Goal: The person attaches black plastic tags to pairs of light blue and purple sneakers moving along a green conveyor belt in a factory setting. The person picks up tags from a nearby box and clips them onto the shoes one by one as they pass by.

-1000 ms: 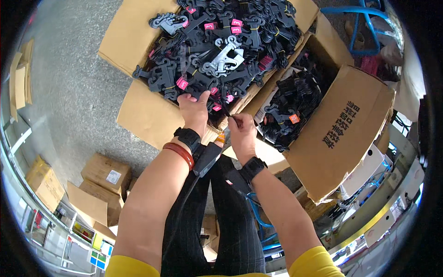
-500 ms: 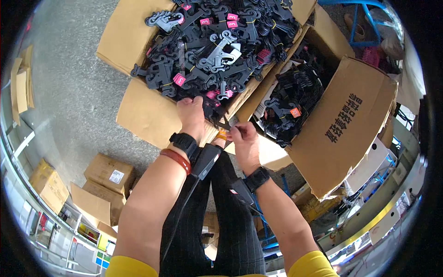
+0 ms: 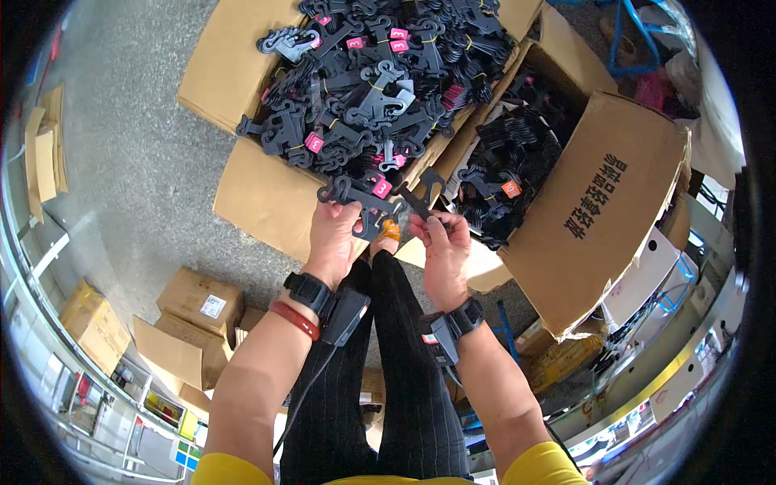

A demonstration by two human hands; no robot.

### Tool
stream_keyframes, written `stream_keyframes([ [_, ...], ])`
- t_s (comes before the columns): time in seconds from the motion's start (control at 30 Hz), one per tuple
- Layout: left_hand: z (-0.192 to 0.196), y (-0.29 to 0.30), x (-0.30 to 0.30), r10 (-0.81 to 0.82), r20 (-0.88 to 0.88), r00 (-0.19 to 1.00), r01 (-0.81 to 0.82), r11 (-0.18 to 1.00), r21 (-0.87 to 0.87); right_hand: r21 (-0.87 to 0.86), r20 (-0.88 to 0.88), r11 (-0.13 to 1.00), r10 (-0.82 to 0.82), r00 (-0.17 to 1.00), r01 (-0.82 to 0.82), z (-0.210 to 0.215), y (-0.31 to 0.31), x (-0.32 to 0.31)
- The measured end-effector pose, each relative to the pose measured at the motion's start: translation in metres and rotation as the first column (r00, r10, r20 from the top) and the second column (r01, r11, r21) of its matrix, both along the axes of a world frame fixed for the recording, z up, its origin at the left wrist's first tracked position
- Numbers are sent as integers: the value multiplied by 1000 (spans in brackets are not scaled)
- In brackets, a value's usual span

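Note:
My left hand (image 3: 330,238) is closed on a small bunch of black plastic hangers (image 3: 364,196) with a pink tag, at the near edge of a large open carton (image 3: 263,190). Between the thumb and fingers of my right hand (image 3: 444,252), a single black plastic hanger (image 3: 422,194) is pinched, tilted up and to the left. The two pieces are close together but look apart. Inside the large carton lies a heap of black hangers (image 3: 356,97), many in banded bundles with pink tags; a few look greyer in the light.
To the right stands a second open carton (image 3: 558,271) with more black hangers (image 3: 517,141) and an orange tag (image 3: 511,189). Brown boxes (image 3: 198,299) sit on the grey floor (image 3: 129,186) at lower left. A blue metal frame (image 3: 630,32) is at upper right.
My left hand has drawn a bunch of hangers out of the carton's near edge and towards me. The right hand has shifted right, and its hanger now points up more.

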State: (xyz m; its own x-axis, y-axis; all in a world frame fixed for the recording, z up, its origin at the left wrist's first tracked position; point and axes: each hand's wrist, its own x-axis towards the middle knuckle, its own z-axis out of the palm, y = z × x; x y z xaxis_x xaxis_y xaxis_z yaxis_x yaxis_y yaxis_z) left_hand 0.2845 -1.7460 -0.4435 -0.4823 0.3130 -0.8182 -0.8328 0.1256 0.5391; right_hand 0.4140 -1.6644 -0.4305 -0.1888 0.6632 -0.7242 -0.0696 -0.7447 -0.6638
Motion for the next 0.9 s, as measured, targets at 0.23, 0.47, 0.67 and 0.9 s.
stream_keyframes([
  [0.23, 47, -5, 12, -105, 211, 972, 88, 992, 92, 19, 40, 965, 261, 964, -262, 32, -9, -8],
  [0.47, 73, -15, 9, -65, 466, 882, -98, 943, 318, 565, 422, 405, 607, 673, -719, 53, -13, -12],
  [0.67, 48, -27, -8, -36, 264, 964, 38, 999, -4, 563, 494, 265, 651, 576, -783, 32, 23, -14],
  [0.9, 35, -39, -26, -139, 352, 926, 123, 990, 69, 266, 785, 558, 347, 513, -786, -50, 89, -76],
])
